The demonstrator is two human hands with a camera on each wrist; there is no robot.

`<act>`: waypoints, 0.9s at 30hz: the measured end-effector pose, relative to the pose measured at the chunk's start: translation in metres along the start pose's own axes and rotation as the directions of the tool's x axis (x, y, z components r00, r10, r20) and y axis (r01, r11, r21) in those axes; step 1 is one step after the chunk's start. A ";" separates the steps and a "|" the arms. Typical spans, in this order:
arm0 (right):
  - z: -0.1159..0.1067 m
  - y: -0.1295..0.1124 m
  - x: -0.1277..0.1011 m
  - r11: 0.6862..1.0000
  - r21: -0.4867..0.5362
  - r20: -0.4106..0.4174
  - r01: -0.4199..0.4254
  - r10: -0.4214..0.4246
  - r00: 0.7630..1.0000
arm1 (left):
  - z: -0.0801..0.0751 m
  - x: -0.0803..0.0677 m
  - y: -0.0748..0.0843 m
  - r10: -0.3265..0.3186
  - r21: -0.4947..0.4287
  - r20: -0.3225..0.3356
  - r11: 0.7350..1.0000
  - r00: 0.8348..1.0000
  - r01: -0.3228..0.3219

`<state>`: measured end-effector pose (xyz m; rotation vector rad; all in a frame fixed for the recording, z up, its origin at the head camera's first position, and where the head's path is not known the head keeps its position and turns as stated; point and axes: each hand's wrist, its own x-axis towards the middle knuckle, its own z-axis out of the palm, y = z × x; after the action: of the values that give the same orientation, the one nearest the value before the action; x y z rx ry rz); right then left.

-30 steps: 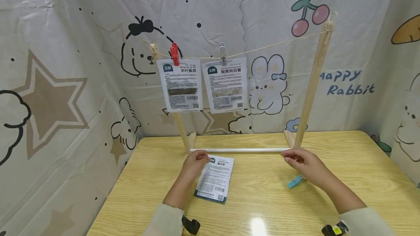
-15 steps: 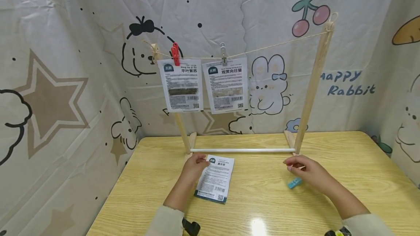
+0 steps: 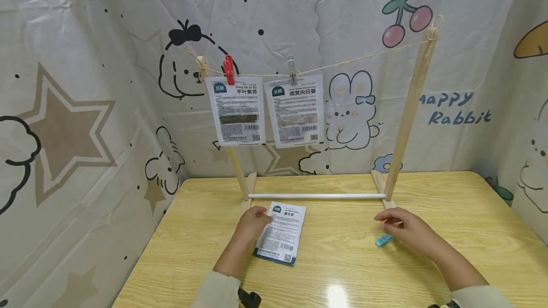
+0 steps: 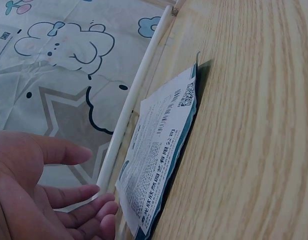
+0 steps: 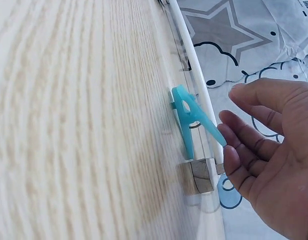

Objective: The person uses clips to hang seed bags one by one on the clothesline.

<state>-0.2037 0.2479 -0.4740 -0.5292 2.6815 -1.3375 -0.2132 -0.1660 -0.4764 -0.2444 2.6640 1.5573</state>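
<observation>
Pickup step, judged: the released left hand (image 3: 252, 219) touched the seed packet (image 3: 280, 233); the released right hand (image 3: 400, 228) hovered at the blue clip (image 3: 384, 239), 3 o'clock of the packet. Next, each grip likely needed closing.

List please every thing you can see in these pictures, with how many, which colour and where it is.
table: 1, light wood, under everything
rack: 1, pale wood with a white bar at the base, standing at the back of the table
string: 1, beige, tied between the rack's posts
hung packets: 2, white, side by side on the string
red peg: 1, on the left hung packet
clear peg: 1, on the right hung packet
flat packet: 1, white with teal edge, on the table
blue peg: 1, on the table
backdrop: 1, white cartoon cloth, behind and beside
left hand: open, fingertips at the flat packet
right hand: open, just by the blue peg
</observation>
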 end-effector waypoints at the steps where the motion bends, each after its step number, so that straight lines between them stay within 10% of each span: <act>1: 0.000 0.000 -0.001 1.000 0.001 0.008 -0.006 0.006 1.000 | 0.000 0.000 -0.001 0.002 0.007 -0.002 1.000 1.000 -0.002; 27: -0.001 0.011 -0.006 0.997 0.002 0.117 -0.080 0.079 0.990 | 0.010 -0.004 -0.004 0.023 0.312 -0.031 0.950 0.999 -0.012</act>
<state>-0.2009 0.2568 -0.4830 -0.4783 2.5745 -1.2537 -0.2087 -0.1589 -0.4838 -0.2336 2.8925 1.1177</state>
